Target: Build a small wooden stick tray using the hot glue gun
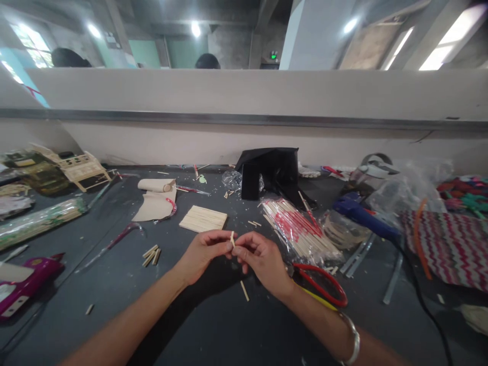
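Note:
Both hands meet over the dark table, fingertips pinched together around small pale wooden sticks [232,238]. My left hand [204,254] grips them from the left, thumb and index finger pressed together. From the right, my right hand [263,256] pinches the same sticks; how they join is too small to make out. Just behind the hands lies a flat panel of wooden sticks [204,218] set side by side. One loose short stick [244,291] rests on the table below the fingers. Several cut stick pieces [151,255] form a small heap left of my left hand.
To the right are a plastic bag of sticks [297,226], red-handled pliers [324,284] and a blue tool [364,218] with a black cord. A magenta glue gun [28,284] lies at left, a small wooden model [86,170] behind it. A black object [272,170] stands at the back.

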The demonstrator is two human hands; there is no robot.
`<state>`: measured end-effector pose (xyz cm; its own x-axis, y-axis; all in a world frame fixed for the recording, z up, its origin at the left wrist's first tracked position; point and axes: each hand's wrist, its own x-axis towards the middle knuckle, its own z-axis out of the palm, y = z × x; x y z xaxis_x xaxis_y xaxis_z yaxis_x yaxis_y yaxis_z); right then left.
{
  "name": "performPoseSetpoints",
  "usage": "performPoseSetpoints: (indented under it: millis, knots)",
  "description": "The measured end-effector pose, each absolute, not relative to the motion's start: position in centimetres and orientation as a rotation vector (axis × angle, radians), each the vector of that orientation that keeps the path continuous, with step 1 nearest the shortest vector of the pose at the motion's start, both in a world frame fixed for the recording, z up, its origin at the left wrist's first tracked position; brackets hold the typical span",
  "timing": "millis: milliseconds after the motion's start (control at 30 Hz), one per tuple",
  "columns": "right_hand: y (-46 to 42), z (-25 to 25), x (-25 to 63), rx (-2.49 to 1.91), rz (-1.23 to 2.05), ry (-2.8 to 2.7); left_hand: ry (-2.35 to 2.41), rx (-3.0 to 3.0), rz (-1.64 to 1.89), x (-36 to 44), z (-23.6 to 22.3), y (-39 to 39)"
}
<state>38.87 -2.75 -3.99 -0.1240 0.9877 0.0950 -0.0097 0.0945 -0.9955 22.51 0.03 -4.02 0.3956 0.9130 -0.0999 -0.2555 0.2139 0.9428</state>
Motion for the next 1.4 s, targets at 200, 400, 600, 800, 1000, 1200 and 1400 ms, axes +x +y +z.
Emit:
performPoseSetpoints:
  millis: [200,400,600,800,1000,1200,1400]
  knots:
    - [-3.1,-4.3,38.7,-1.136,1.043,-1.419,0.742,0.994,0.882,22.5,-4.0,0.0]
    - [-3.0,-4.8,39.0,-1.179,1.036,-1.479,0.723,1.033,0.866,22.6,-4.0,-0.1]
    - [-2.7,-4.8,39.7,-1.152,0.621,-1.819,0.725,0.957,0.866,22.3,-4.5,0.1]
    - [-2.8,-4.9,39.9,-1.087,0.315,-2.063,0.691,0.864,0.822,22.6,-4.6,-0.1]
    - [-2.6,-5.0,40.1,-1.102,0.193,-2.043,0.665,0.821,0.821,22.8,-4.6,-0.3]
    - [-2.8,-4.8,40.1,-1.148,0.082,-2.072,0.645,0.789,0.826,23.0,-4.7,-0.4]
    - [-2.6,-4.9,40.2,-1.084,0.021,-2.123,0.656,0.779,0.816,23.0,-4.7,-0.4]
